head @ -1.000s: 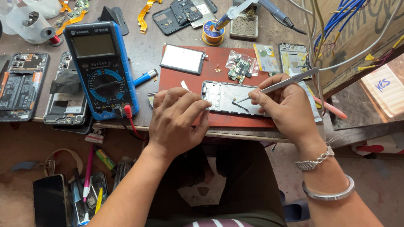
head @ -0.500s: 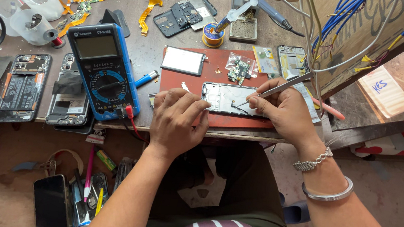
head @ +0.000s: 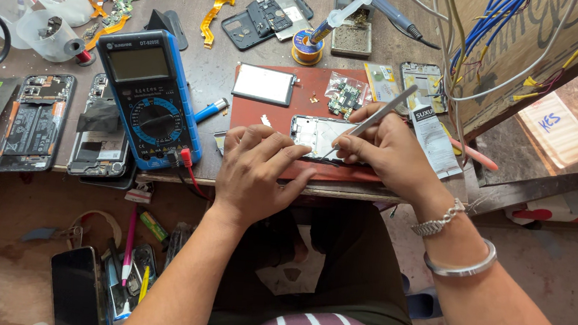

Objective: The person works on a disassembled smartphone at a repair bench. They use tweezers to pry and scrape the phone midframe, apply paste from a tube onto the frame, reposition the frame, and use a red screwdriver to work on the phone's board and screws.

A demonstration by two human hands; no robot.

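Cluttered workbench (head: 245, 172), left hand (head: 256, 170) flat on opened phone (head: 319, 138), right hand (head: 389, 151) gripping tweezers (head: 371, 121) (tips down)

A worn brown wooden table (head: 240, 80) spans the view under even daylight, with a raised wooden rim along its far edge. Below its near edge sits an open wooden shelf (head: 4, 262). Past the table's right edge lies a stained concrete floor (head: 549, 251).

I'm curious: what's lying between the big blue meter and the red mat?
In the head view, a small blue pen-like tool lies on the table between the meter and the red mat.
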